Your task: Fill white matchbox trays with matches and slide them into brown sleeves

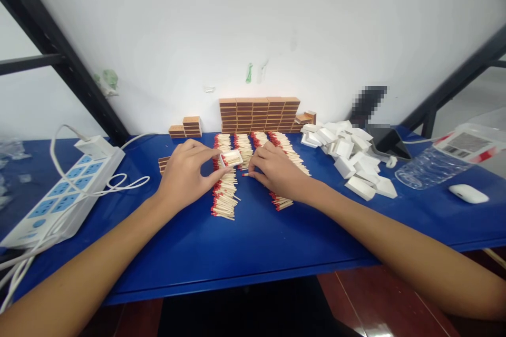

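Note:
My left hand (187, 171) grips a small white matchbox tray (231, 159) between thumb and fingers, with several red-tipped matches lying in it. To its right, my right hand (272, 168) is closed, its fingertips pinching a match (246, 174) whose red head points left. Under and around both hands, loose matches lie in long rows on the blue table: a left row (224, 197) runs toward me, and a right row (290, 152) passes partly beneath my right hand. Brown matchbox sleeves (259, 115) are stacked against the wall behind the rows.
White empty trays (351, 152) form a heap on the right. Beyond them are a dark device (385, 142), a clear plastic bottle (435, 163) and a white earbud case (468, 194). A power strip (67, 195) with white cables stands left. A smaller sleeve stack (192, 126) sits behind my left hand.

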Available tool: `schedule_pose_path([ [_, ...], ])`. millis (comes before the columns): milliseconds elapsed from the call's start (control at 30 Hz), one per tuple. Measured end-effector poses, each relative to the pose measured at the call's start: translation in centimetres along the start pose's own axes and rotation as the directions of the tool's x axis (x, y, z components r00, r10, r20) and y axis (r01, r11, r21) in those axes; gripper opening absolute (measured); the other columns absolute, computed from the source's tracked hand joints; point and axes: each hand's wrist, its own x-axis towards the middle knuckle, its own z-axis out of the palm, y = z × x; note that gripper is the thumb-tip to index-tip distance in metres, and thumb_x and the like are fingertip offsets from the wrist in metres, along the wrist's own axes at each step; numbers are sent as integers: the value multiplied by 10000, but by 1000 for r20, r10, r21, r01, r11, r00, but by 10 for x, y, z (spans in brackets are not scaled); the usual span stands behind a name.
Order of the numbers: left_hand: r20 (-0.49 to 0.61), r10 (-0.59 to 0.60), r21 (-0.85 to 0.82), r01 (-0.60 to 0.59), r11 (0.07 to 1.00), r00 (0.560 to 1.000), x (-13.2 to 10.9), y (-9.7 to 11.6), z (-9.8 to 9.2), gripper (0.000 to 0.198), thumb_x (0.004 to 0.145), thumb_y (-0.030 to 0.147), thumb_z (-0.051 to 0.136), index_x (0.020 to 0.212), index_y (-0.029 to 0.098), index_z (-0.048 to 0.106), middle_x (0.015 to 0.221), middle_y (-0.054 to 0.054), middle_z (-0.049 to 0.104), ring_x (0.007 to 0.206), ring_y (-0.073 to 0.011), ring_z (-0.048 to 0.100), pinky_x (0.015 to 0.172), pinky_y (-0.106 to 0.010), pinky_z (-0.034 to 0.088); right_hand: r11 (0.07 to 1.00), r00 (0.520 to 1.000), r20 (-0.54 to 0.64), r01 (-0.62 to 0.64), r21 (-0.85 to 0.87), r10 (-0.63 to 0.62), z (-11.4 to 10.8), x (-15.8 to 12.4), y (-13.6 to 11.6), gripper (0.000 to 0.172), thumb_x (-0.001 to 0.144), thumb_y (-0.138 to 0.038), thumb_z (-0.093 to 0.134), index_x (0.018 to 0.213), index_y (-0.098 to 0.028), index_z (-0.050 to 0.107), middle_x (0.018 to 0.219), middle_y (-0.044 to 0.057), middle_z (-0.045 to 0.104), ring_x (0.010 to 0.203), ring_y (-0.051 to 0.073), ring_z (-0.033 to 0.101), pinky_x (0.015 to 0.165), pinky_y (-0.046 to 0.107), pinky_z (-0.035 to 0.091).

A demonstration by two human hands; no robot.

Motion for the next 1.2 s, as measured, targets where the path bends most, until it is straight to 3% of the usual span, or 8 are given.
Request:
schedule_pose_path([
  [200,39,-12,-6,13,1000,999,0,-2,0,328,933,495,789,1077,200,791,1015,-73,819,962,-281,673,844,-424,511,1000,1000,13,-6,9,6,-7,0,-2,152,1059,-215,576,969,-155,683,1034,133,657,1041,287,496,925,425,422],
  [433,62,55,-33,-53,998,997,-1,8,1,321,923,421,814,1117,167,781,973,-77,801,951,-275,650,847,-428,506,997,967,-252,54,48,-40,-21,0,-16,136,1080,-237,544,980,-199,627,1031,112,660,967,266,475,879,414,411],
  [667,93,148,-138,-135,981,985,0,18,-1,305,941,395,800,1135,162,765,958,-62,796,981,-265,675,873,-425,483,996,947,-310,93,-3,-89,-11,1,-25,199,1098,-250,507,972,-187,648,1000,119,668,949,264,477,884,435,420],
  [833,77,108,-104,-100,990,991,0,11,-1,310,932,410,809,1114,161,779,954,-66,797,954,-263,670,859,-424,501,993,929,-360,106,53,-80,-17,-1,-19,140,1074,-217,558,1001,-181,671,1022,109,687,959,255,491,883,424,428],
  [933,41,55,-46,-53,998,998,0,6,-1,339,905,436,833,1087,154,792,963,-79,800,942,-270,668,850,-419,513,997,939,-342,61,42,-43,-18,-1,-11,130,1060,-206,570,1002,-185,685,1009,109,678,964,262,479,889,432,420],
  [1200,-10,-38,16,38,999,999,1,0,-2,312,892,416,846,1063,159,803,985,-75,821,933,-286,689,857,-437,515,998,993,-103,57,-32,-60,-2,-1,6,139,1027,-236,632,1026,-187,761,1076,129,655,1054,284,489,892,442,397],
])
